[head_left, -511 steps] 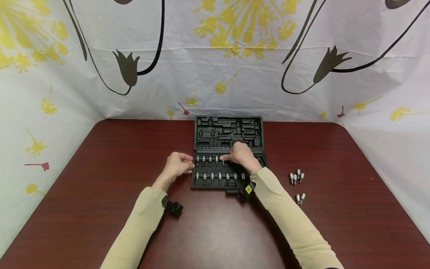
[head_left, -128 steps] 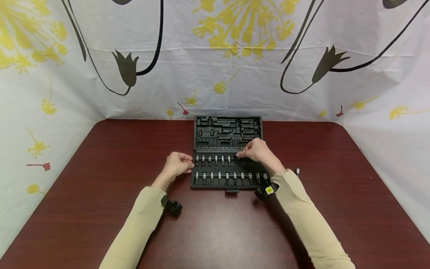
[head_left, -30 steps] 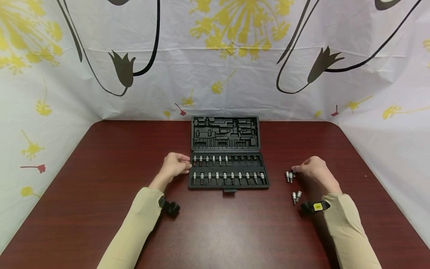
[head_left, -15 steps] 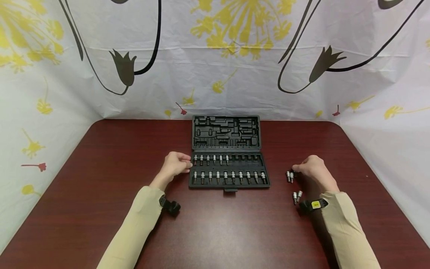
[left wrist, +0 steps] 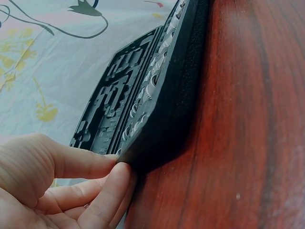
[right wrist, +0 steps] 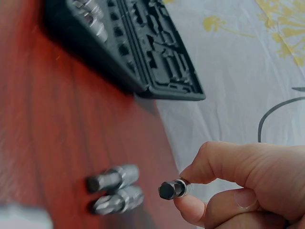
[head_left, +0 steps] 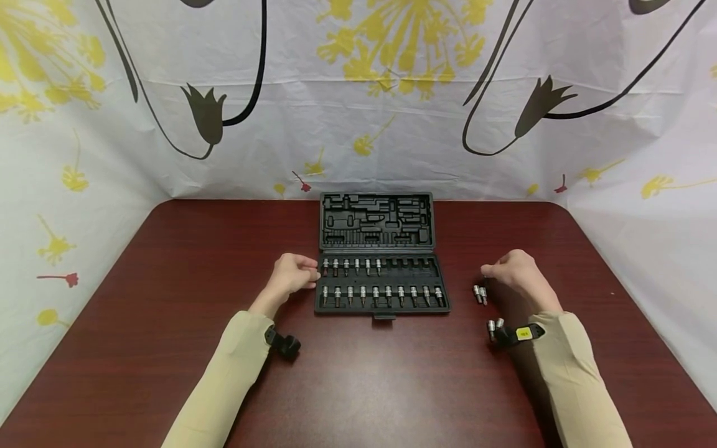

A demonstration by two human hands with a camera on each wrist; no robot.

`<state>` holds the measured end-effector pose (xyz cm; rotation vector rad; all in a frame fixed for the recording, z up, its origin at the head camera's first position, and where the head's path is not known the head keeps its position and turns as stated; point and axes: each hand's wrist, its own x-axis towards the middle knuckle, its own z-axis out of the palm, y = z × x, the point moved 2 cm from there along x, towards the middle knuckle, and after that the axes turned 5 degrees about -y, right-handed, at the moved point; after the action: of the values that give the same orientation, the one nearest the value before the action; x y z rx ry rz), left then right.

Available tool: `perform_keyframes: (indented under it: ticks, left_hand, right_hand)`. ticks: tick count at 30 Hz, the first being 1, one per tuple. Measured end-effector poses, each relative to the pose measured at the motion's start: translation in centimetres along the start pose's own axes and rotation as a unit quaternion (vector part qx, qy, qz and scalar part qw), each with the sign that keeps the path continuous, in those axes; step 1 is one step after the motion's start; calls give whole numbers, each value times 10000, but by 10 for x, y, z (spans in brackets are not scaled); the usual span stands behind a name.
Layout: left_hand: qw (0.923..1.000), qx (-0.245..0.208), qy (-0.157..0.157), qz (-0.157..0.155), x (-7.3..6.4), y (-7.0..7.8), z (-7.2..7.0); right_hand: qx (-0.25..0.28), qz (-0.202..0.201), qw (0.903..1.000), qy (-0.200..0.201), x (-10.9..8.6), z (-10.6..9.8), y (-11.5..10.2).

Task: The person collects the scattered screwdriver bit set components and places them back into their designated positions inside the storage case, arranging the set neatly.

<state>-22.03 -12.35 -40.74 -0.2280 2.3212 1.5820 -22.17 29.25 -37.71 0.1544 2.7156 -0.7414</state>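
matt plastic case (head_left: 358,279), metal bits (right wrist: 118,177) (blurred, seemingly polished), glossy wood-grained tabletop (head_left: 364,386).

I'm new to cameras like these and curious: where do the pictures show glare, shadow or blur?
Head: pale glare on the tabletop, dark shadow beside the right sleeve; left wrist: dark shading on the case; right wrist: two loose bits look blurred, the bit in the right hand sharper.

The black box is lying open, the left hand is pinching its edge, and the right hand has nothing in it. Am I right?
Almost! The right hand isn't empty: the right wrist view shows its fingers pinching a bit. The black box is lying open and the left hand is pinching its edge, just as you said.
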Motion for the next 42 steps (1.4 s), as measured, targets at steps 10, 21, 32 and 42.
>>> perform_keyframes:
  ticks: [10, 21, 32, 42]
  left_hand:
    - [10000, 23, 35, -6, -1, -1, -1]
    - [10000, -53, 25, 27, -2, -2, -1]
    - [10000, -8, 43, -9, -1, -1, 0]
    - [10000, -5, 50, 17, 0, -1, 0]
  right_hand:
    - [7, -356, 9994, -21, 2, -2, -25]
    - [102, -472, 9988, -101, 8, 2, -47]
    - [469, -480, 9974, -265, 11, 6, -68]
    - [680, -503, 9958, -350, 14, 12, -86]
